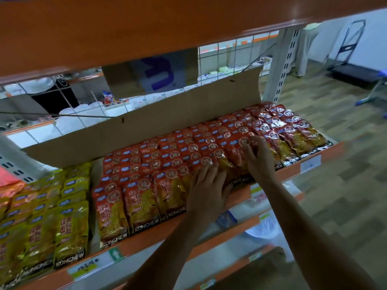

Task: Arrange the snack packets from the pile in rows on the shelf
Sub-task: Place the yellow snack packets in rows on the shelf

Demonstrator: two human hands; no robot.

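Observation:
Red KONCHEW snack packets point(144, 155) lie in overlapping rows across the orange-edged shelf point(236, 195). My left hand point(206, 188) lies flat with spread fingers on the front packets near the middle of the shelf. To its right, my right hand point(258, 156) presses with straight fingers on packets one row over. Neither hand grips a packet. Yellow KONCHEW packets point(69, 222) fill rows at the left end of the same shelf.
A brown cardboard sheet point(146, 126) stands along the back of the shelf. An orange shelf board point(146, 24) hangs close overhead. Lower shelves point(261, 229) hold pale items. A folded trolley point(351, 59) stands on the floor at the far right.

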